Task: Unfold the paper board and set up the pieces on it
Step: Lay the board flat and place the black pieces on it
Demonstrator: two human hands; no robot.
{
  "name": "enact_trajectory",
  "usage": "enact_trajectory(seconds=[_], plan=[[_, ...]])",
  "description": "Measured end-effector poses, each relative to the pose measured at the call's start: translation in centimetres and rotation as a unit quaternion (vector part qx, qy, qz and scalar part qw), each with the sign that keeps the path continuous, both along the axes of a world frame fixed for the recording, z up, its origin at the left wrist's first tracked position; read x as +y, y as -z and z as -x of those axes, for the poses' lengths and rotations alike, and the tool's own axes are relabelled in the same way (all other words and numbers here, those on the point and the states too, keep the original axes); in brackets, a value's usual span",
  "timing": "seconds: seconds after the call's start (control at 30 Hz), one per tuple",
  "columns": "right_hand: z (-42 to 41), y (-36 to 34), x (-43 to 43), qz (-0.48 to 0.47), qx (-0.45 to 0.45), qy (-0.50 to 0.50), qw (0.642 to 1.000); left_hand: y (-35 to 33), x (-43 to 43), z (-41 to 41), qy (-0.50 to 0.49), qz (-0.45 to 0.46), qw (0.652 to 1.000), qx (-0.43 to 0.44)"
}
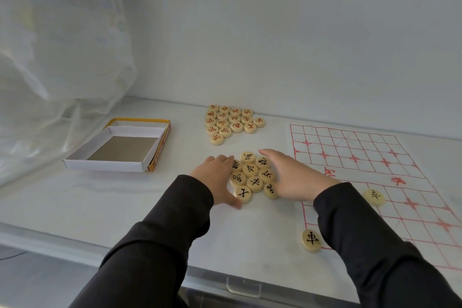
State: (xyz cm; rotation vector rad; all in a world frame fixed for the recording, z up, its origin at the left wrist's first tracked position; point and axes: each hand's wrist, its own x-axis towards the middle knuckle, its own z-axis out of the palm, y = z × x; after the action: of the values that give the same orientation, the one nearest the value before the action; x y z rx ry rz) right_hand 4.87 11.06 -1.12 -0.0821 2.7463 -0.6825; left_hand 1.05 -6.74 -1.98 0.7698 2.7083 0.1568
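The paper board (360, 147), white with a red grid, lies unfolded on the right of the white table. Two black-lettered wooden pieces rest on it: one at the near left corner (311, 240), one further right (374, 196). A cluster of black-lettered pieces (252, 175) sits left of the board. My left hand (215, 177) and my right hand (292, 177) lie flat on either side of that cluster, fingers extended, touching its outer pieces. A group of red-lettered pieces (231, 121) lies further back.
An open white cardboard box (117, 147) nested in its yellow lid stands at the left. A sheer curtain (57, 45) hangs at the far left. A wall rises just behind the table. The table's front edge carries a clear plastic clip (243, 286).
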Motion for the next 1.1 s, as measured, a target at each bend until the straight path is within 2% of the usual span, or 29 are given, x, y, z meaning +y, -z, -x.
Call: enact_trajectory(seconds=[0.13, 0.37, 0.63, 0.87, 1.1], plan=[[-0.5, 0.3, -0.1, -0.038, -0.031, -0.024, 0.999, 0.1, 0.0, 0.0, -0.003, -0.006, 1.0, -0.005], [-0.2, 0.7, -0.5, -0.029, 0.04, -0.007, 0.999, 0.2, 0.4, 0.1, -0.019, -0.038, 0.999, -0.011], [-0.6, -0.1, 0.1, -0.011, 0.043, -0.01, 0.999, 0.3, 0.2, 0.7, -0.033, -0.041, 0.998, -0.019], [-1.0, -1.0, 0.4, -0.136, 0.022, -0.001, 0.991, 0.1, -0.1, 0.8, -0.017, -0.046, 0.998, -0.032], [-0.9, -0.6, 0.5, -0.104, 0.031, 0.024, 0.994, 0.1, 0.0, 1.1, -0.015, -0.045, 0.998, -0.039]])
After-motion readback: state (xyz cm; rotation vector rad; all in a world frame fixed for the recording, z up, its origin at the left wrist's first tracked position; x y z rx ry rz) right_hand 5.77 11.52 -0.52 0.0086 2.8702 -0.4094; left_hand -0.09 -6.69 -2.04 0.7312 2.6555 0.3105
